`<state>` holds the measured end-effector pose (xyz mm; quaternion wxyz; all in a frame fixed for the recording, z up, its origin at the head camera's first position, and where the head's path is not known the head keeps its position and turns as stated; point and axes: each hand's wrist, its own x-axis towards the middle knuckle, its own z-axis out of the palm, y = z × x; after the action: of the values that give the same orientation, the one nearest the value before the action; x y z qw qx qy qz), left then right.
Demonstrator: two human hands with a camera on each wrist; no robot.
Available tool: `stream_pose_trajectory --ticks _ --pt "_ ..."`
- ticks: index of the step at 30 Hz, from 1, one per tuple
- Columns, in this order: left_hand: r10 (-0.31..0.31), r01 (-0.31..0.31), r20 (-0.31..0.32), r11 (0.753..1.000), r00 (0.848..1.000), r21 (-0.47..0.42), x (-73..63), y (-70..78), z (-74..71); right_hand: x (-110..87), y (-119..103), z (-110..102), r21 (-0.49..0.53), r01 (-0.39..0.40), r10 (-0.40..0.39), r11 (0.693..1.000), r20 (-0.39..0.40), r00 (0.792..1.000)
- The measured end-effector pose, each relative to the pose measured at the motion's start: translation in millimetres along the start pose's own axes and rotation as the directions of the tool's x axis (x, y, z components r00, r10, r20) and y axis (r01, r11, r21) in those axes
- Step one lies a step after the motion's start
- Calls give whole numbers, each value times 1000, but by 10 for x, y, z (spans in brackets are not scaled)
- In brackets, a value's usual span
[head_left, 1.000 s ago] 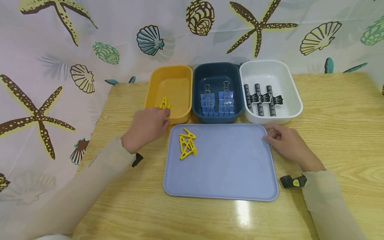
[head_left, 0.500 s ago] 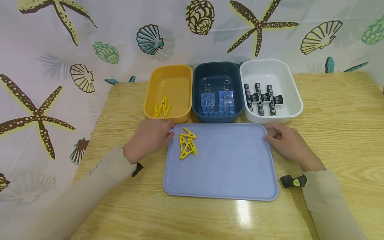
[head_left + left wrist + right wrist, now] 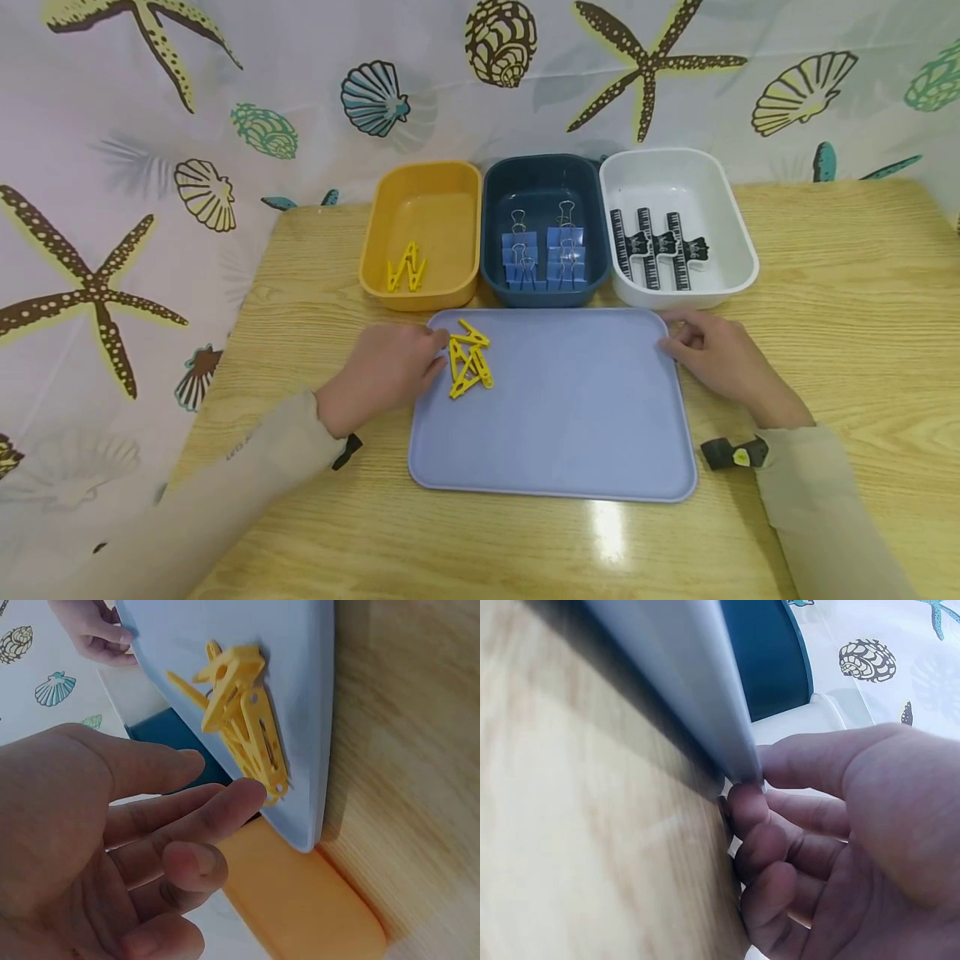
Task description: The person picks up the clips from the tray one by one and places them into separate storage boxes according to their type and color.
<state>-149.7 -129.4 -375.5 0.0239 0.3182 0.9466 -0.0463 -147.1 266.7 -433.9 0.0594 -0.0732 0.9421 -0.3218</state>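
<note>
In the head view my left hand [image 3: 386, 367] is over the left edge of a pale blue tray [image 3: 577, 417], beside a small pile of yellow clothespins [image 3: 482, 367]. The left wrist view shows its fingers loosely bent, thumb apart, nothing between them; the clothespins [image 3: 262, 735] lie just beyond the fingertips. At the tray's far right corner, my right hand [image 3: 712, 358] pinches the rim between thumb and forefinger, and the right wrist view shows the tray edge [image 3: 705, 682] in that pinch. More yellow clothespins [image 3: 393, 277] lie in the yellow bin [image 3: 438, 200].
Behind the tray stand three bins side by side. The dark blue bin [image 3: 543, 177] holds several blue binder clips [image 3: 564, 250]. Three black-and-white clips [image 3: 651, 250] with piano-key patterning sit in the white bin [image 3: 720, 225]. A patterned curtain [image 3: 300, 50] hangs behind the wooden table [image 3: 337, 517].
My left hand has withdrawn from the yellow bin, uncovering the clothespins there, and moved toward me and right to the tray's pile. The right hand has stayed at the tray corner.
</note>
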Motion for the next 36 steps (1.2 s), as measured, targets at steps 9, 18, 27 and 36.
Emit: stream_pose_trajectory --ticks 9,18,27,36 --pt "60 -61 -8 996 998 -61 -34 120 77 -2 1 2 3 2 -2 1000 -1 1000" --pt "67 -66 30 997 997 -29 -20 158 126 0 -6 -2 5 -3 3 1000 6 1000" --pt "23 -21 51 999 998 -38 15 217 158 -4 -10 2 11 4 -4 1000 -8 1000" --pt "2 -2 4 999 1000 -34 37 236 195 -12 -11 -2 7 10 -10 1000 -21 1000"
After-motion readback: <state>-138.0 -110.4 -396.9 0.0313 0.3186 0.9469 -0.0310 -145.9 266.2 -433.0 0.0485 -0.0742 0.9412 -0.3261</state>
